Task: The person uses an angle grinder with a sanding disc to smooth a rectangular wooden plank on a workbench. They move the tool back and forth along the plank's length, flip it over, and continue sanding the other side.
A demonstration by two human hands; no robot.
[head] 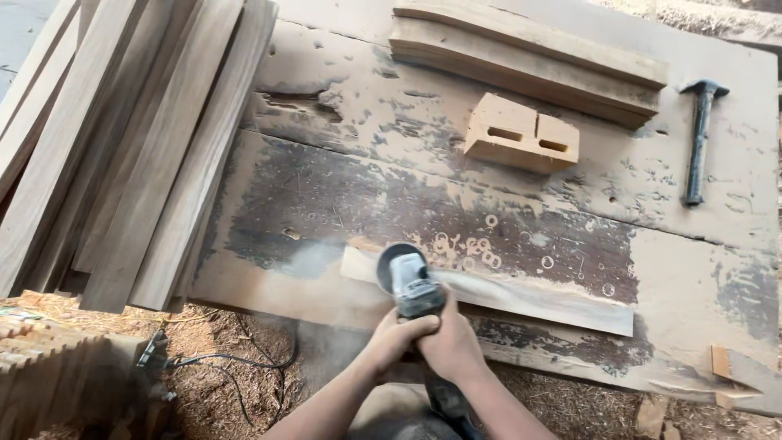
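While both hands grip it, the angle grinder (pixel 411 285) points away from the body with its disc guard at the far end. The left hand (pixel 397 336) wraps the tool's body from the left, fingers curled tight over the top; the right hand (pixel 453 346) closes round the rear of the body, just beside and touching the left. Disc end sits on the near-left end of a pale wood strip (pixel 521 295), which runs from in front of the hands off to their right along the worn workbench (pixel 366 204). A faint dust haze hangs just left of the disc. Farther ahead of the hands: a wood block with two slots (pixel 521 133); beyond it, curved planks (pixel 529 49). Far right and ahead: a hammer (pixel 699 138). Well to the left, stacked boards (pixel 122 147) lean over the bench edge. Below the left arm, a black cable (pixel 228 363) lies on sawdust.
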